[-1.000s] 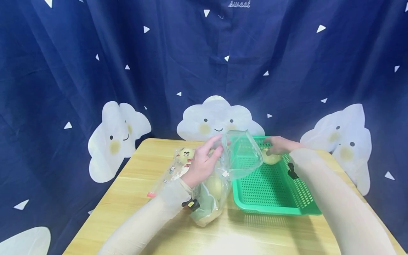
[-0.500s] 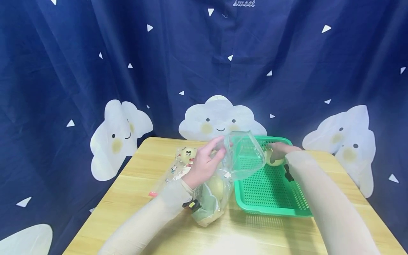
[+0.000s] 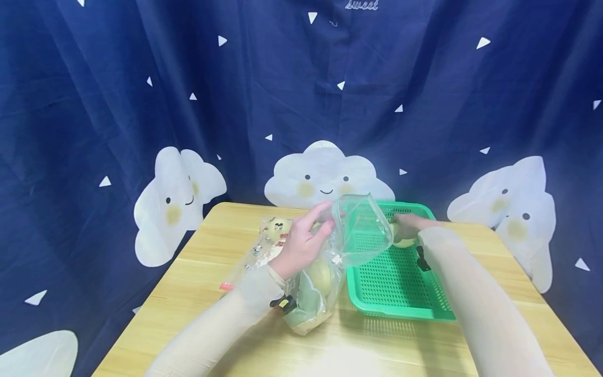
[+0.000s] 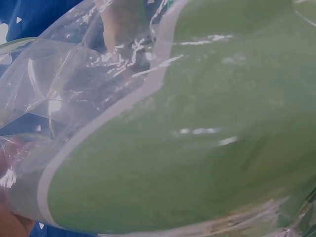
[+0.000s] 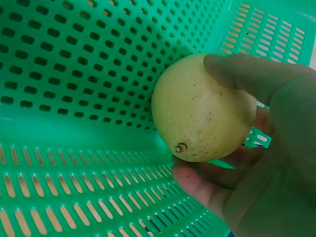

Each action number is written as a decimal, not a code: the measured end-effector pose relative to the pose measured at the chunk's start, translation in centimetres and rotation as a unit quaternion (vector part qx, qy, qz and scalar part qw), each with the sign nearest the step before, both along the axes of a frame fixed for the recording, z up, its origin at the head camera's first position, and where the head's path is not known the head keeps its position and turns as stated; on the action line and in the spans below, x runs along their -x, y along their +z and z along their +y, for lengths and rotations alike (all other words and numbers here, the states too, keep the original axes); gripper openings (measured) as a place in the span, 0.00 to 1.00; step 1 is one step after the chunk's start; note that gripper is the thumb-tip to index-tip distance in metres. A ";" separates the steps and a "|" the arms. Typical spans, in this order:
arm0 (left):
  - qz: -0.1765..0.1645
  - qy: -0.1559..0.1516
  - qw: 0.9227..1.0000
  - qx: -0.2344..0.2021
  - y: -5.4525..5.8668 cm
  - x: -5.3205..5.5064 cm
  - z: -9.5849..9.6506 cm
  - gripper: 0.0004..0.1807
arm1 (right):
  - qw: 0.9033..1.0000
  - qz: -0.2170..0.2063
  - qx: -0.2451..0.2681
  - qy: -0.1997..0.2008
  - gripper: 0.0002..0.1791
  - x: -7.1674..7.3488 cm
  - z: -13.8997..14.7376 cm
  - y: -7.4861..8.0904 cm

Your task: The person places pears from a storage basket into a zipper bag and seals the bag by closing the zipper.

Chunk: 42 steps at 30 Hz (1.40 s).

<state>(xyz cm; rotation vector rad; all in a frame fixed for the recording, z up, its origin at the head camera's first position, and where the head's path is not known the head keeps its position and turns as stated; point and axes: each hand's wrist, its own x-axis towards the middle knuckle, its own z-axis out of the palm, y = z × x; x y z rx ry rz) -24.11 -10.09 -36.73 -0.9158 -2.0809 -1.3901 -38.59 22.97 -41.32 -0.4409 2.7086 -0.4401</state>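
Observation:
My right hand [image 3: 414, 223] grips a round, pale yellow pear [image 5: 197, 108] inside the green basket [image 3: 400, 312]. In the right wrist view, the thumb lies over the pear's top and fingers curl beneath it; its stem faces the camera. My left hand [image 3: 301, 243] holds the mouth of a clear plastic bag [image 3: 363, 225] wide, so the bag's edge overlaps the basket's left side. Another pear [image 3: 319, 276] shows inside that bag's lower part. The bag's green print [image 4: 173, 148] fills most of the left wrist view, and only a bit of that hand shows there.
A second clear bag [image 3: 256, 250] with small cartoon prints and a red slider lies left of the left hand, a yellowish round thing [image 3: 276, 228] in it. The wooden table [image 3: 207, 262] reaches back to a blue curtain [image 3: 292, 78] with white clouds.
My right forearm has swung left, and the right hand has turned and wrapped further round the pear. The left hand and the bag stay nearly still. The view has shifted slightly.

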 end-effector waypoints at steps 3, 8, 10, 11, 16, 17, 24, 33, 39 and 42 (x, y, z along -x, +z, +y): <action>0.003 -0.001 1.000 0.001 0.0 0.0 0.0 0.21 | 1.000 -0.014 0.011 -0.011 0.37 0.1 -0.1 -0.3; -0.003 -0.006 1.000 0.004 0.1 -0.1 0.0 0.21 | 1.000 -0.004 0.000 0.009 0.39 0.0 0.0 -0.1; -0.006 -0.008 1.000 0.003 0.1 -0.1 0.0 0.21 | 0.999 0.015 -0.009 0.031 0.38 -0.1 0.0 0.3; -0.007 -0.008 1.000 0.003 0.1 -0.1 -0.1 0.21 | 0.999 0.028 -0.012 0.042 0.37 -0.2 0.0 0.6; -0.014 -0.009 1.000 0.003 0.1 -0.1 -0.1 0.21 | 0.995 0.074 -0.023 0.068 0.33 -1.0 0.1 2.7; -0.016 -0.007 1.000 0.004 0.1 -0.1 -0.1 0.21 | 0.994 0.081 -0.022 0.072 0.32 -1.2 0.1 3.2; -0.010 0.004 1.000 0.001 0.1 -0.1 -0.1 0.21 | 0.988 0.128 -0.029 0.081 0.31 -3.4 -0.4 6.7; -0.013 0.008 1.000 0.003 0.0 -0.2 0.1 0.21 | 0.965 0.217 -0.032 0.142 0.33 -7.4 -1.5 11.6; -0.019 0.011 1.000 0.004 0.2 -0.3 0.2 0.22 | 0.952 0.254 -0.048 0.163 0.34 -10.2 -3.0 14.8; -0.025 0.014 1.000 0.007 0.3 -0.4 0.2 0.22 | 0.947 0.270 -0.055 0.164 0.34 -11.4 -3.4 16.1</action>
